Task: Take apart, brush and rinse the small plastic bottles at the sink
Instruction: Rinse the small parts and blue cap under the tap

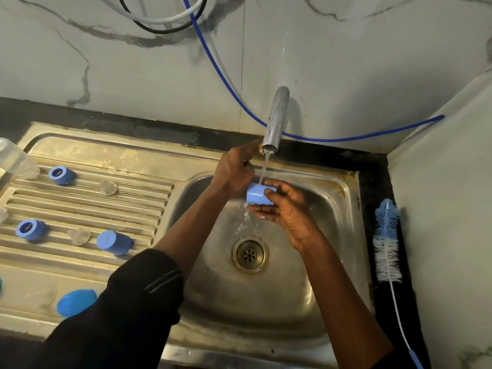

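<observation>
A chrome tap spout [275, 121] sticks out from a grey marble-veined wall [133, 62] and runs a thin stream of water into the stainless-steel sink basin [319, 198] right below it. The basin is stained and dull, and the drain [249, 254] lies further down from the tap. Directly under the tap, in the stream, is a small blue bottle [255, 194] lying on its side. The right hand [287, 209] grips it with the thumb over the top and the fingers cupped beneath. The left hand [234, 169] is just below and left of the tap, fingers curled, its lower edge against the bottle's left end; whether it grips the bottle cannot be told. Left of the tap is the ribbed drainboard [87, 206]. It carries three more blue bottle parts [61, 175] [31, 229] [114, 242], two clear discs [108, 187] [79, 236], a rounded blue cap [76, 302] and, at the far edge, a clear bottle [16, 158]. Right of the tap, on the dark counter [372, 182] beside the side wall, lies a blue-and-white bottle brush [386, 241]. A blue hose [221, 73] loops down the wall behind the tap. A black sleeve [138, 302] covers the left upper arm.
</observation>
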